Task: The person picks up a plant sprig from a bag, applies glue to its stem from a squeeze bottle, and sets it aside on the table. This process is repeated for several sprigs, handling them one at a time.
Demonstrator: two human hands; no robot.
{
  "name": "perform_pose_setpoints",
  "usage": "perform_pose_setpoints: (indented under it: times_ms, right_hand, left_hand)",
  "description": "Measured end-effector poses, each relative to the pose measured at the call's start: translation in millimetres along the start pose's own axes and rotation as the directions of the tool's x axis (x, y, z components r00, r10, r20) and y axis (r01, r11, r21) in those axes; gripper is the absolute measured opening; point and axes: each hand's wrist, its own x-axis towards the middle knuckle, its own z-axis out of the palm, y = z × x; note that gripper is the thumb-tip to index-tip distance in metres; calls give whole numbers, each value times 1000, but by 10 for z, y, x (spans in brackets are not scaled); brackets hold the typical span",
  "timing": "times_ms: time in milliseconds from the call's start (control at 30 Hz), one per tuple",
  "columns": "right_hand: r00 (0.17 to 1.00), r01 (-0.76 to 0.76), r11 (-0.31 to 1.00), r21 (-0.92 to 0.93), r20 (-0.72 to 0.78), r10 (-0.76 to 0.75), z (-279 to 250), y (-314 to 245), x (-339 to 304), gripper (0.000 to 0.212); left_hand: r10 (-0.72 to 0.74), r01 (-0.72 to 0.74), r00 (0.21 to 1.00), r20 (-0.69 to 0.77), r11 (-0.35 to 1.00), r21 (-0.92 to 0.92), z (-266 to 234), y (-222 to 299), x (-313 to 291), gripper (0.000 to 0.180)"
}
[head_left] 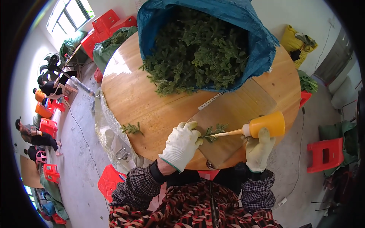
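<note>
My left hand (181, 143), in a white knit glove, is closed on the stem end of a small green fir sprig (215, 131). The sprig points to the right, over a clear sheet on the table. My right hand (260, 149), gloved too, grips a yellow squeeze bottle (267, 124) lying nearly level. Its long pale nozzle (228, 133) points left, and the tip meets the sprig close to my left fingers. Another fir sprig (131, 128) lies on the wood to the left.
A blue sack (262, 41) spilling fir branches (201, 53) covers the far side of the round wooden table (125, 95). Between sack and sprig lies a white ruler strip (210, 101). Red stools (326, 154) stand around; several people sit at far left.
</note>
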Motion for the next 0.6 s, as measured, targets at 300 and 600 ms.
perform_pose_setpoints:
  times_ms: [300,600]
  right_hand:
    - [1000,20,997,72,-17,-19,22,-138,126,44]
    - [945,36,970,240,-324,45,-31,-81,142,40]
  left_hand:
    - [-53,35,984,171,993,108,-122,66,56,23]
    - [60,-47,995,-76,986,161,-176,565,-138,44]
